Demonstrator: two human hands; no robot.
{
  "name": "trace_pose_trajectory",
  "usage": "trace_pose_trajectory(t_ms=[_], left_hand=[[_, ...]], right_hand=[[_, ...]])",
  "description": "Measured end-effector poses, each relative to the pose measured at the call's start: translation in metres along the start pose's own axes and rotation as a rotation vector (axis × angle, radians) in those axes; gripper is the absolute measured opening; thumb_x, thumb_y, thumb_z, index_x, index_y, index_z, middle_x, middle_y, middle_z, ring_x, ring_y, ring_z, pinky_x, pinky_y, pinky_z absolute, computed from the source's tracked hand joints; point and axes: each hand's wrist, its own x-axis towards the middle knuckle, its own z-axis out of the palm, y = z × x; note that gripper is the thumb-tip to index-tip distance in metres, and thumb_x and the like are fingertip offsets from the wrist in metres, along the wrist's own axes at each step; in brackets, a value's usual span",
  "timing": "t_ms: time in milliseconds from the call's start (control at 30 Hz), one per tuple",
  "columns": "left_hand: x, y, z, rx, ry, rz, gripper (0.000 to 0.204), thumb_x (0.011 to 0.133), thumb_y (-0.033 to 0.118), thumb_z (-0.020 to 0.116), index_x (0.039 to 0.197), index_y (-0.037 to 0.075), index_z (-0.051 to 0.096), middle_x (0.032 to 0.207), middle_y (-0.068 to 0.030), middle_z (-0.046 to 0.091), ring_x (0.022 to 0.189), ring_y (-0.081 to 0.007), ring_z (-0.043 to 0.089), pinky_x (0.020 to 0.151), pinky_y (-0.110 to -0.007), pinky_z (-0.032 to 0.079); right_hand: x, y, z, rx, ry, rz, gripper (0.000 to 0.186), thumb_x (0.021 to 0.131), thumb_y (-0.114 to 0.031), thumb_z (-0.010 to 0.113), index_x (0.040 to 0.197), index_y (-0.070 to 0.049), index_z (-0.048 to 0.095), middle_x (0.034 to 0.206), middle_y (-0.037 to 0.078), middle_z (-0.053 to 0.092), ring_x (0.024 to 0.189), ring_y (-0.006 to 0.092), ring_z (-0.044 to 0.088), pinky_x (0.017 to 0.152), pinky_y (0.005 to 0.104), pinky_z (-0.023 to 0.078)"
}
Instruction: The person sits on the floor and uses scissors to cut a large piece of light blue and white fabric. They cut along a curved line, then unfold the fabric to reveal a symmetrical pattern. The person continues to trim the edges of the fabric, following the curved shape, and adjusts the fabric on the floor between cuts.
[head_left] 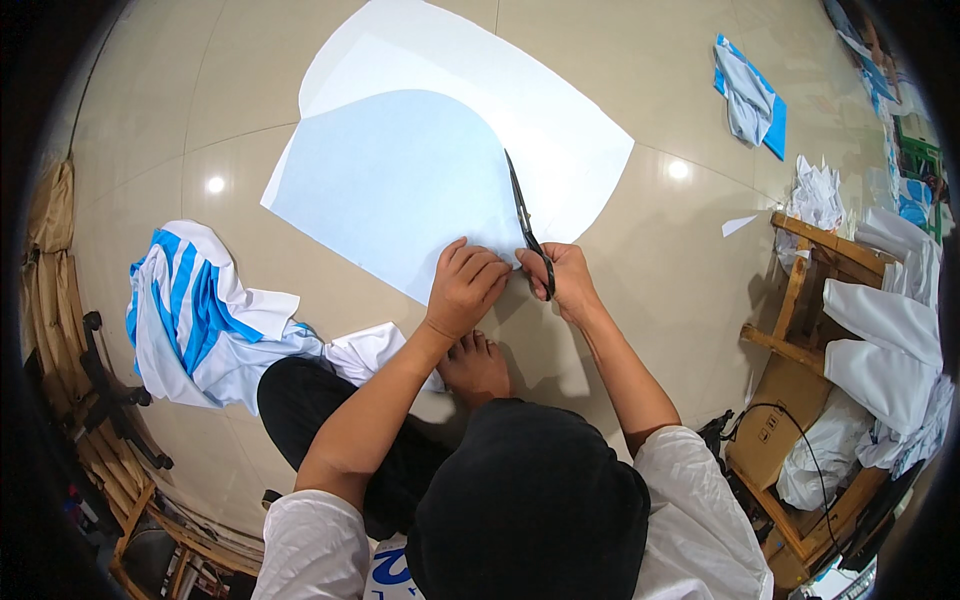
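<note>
A pale blue fabric piece (pixel 390 180) with a rounded far edge lies flat over a larger white fabric piece (pixel 565 150) on the floor. My right hand (pixel 568 282) grips the black handles of a pair of scissors (pixel 521 205). Their blades point away from me along the blue piece's right edge, and appear nearly closed. At the near edge of the blue piece, my left hand (pixel 466 285) has its fingers bent and closed on the fabric, just left of the scissor handles. The left thumb is mostly hidden.
A heap of blue-and-white striped cloth (pixel 190 310) lies at the left. Folded grey and blue cloth (pixel 752 100) rests at the far right. A wooden frame (pixel 800 300) with white fabric stands at the right. My bare foot (pixel 476 368) is just behind my left hand.
</note>
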Motion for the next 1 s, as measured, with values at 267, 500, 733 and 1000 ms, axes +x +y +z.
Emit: trace_pose_trajectory(t_ms=[267,500,733,1000], left_hand=[[0.000,0.000,0.000,-0.003,0.004,0.001,0.018,0.086,0.012,0.082,0.102,0.013,0.074,0.102,0.0010,0.069,0.106,-0.0208,0.066,0.110,-0.052,0.047],[-0.001,0.000,0.000,-0.010,0.011,0.001,0.018,0.085,0.012,0.083,0.102,0.014,0.074,0.103,0.0012,0.069,0.107,-0.0205,0.066,0.109,-0.052,0.047],[0.000,0.000,0.000,-0.003,0.014,0.006,0.017,0.086,0.013,0.083,0.100,0.013,0.074,0.102,0.0010,0.069,0.106,-0.0204,0.067,0.109,-0.052,0.047],[0.000,0.001,-0.001,-0.006,0.010,0.000,0.015,0.087,0.014,0.083,0.099,0.013,0.074,0.101,0.0011,0.069,0.106,-0.0201,0.067,0.109,-0.051,0.048]], right_hand=[[0.001,-0.002,-0.006,-0.006,0.005,-0.008,0.035,0.093,-0.025,0.083,0.072,-0.004,0.065,0.057,0.000,0.057,0.043,0.0081,0.048,0.040,0.0251,0.035],[0.012,-0.019,-0.008,-0.029,-0.027,-0.006,0.036,0.092,-0.026,0.084,0.072,-0.004,0.064,0.057,0.001,0.057,0.043,0.0082,0.048,0.041,0.0250,0.035],[0.018,-0.024,-0.007,-0.033,-0.034,-0.019,0.035,0.093,-0.025,0.083,0.071,-0.004,0.064,0.055,0.001,0.056,0.043,0.0083,0.047,0.041,0.0250,0.034],[0.017,-0.025,-0.010,-0.055,-0.047,-0.030,0.034,0.093,-0.022,0.082,0.071,-0.003,0.064,0.056,0.001,0.056,0.043,0.0081,0.047,0.040,0.0249,0.034]])
